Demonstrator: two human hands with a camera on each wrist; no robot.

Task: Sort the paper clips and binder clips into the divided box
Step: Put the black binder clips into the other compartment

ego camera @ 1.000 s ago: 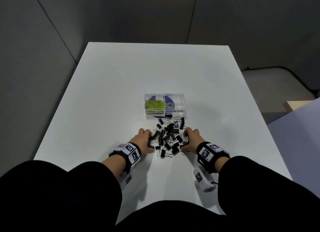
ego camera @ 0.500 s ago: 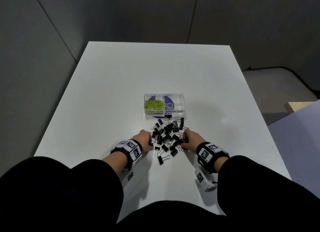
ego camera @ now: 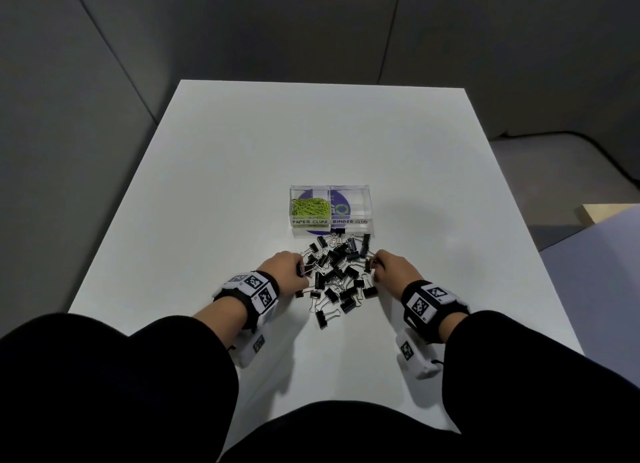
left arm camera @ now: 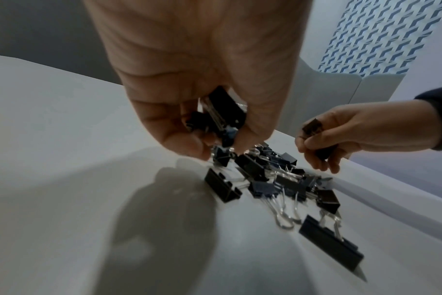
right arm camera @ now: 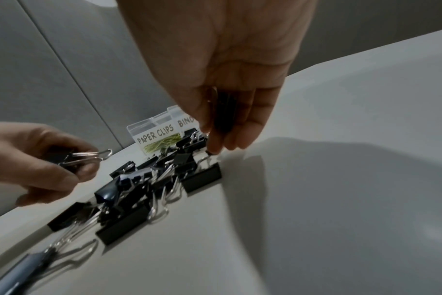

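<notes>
A clear divided box (ego camera: 330, 210) stands mid-table, its left cell labelled PAPER CLIPS holding green paper clips (ego camera: 310, 207), its right cell labelled BINDER CLIPS looking empty. A pile of black binder clips (ego camera: 337, 272) lies just in front of the box. My left hand (ego camera: 285, 267) is at the pile's left edge and grips several binder clips (left arm camera: 220, 117) in its curled fingers. My right hand (ego camera: 393, 268) is at the pile's right edge, fingers curled round binder clips (right arm camera: 223, 111) held against the palm, fingertips down at the pile.
The white table (ego camera: 214, 192) stretches bare to the left, right and behind the box. Grey partition walls stand behind. A lower light surface (ego camera: 595, 248) lies off the table's right edge.
Both hands have lifted slightly and moved forward along the pile's sides, gathering binder clips into their fingers; a few clips stay loose at the near edge.
</notes>
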